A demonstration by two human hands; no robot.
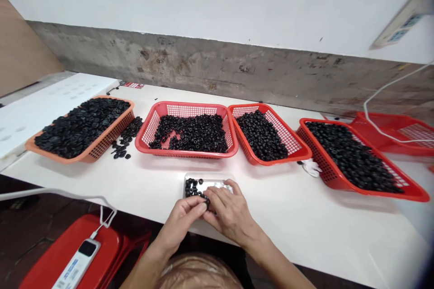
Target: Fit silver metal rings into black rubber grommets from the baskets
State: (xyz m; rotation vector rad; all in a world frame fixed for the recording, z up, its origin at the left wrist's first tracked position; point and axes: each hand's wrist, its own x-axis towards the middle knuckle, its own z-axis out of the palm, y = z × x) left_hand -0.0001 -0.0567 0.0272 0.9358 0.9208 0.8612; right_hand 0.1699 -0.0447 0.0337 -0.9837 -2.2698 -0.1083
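At the table's front edge my left hand (183, 219) pinches a small black part (206, 203) between thumb and fingers. My right hand (228, 210) meets it from the right, its fingertips on the same part. Behind both hands lies a small clear tray (210, 176). Its left side holds several black rings (191, 185). Small clear or silvery pieces (220, 185) lie on its right side, partly covered by my right hand's fingers.
Four baskets of black parts stand behind: an orange one (110, 136), a pinkish-red one (186, 155) and two red ones (291, 155) (325, 176). Loose black parts (127, 137) lie between the left two. A white crumpled item (311, 168) lies at right. A red stool (101, 235) holds a power bank (77, 264).
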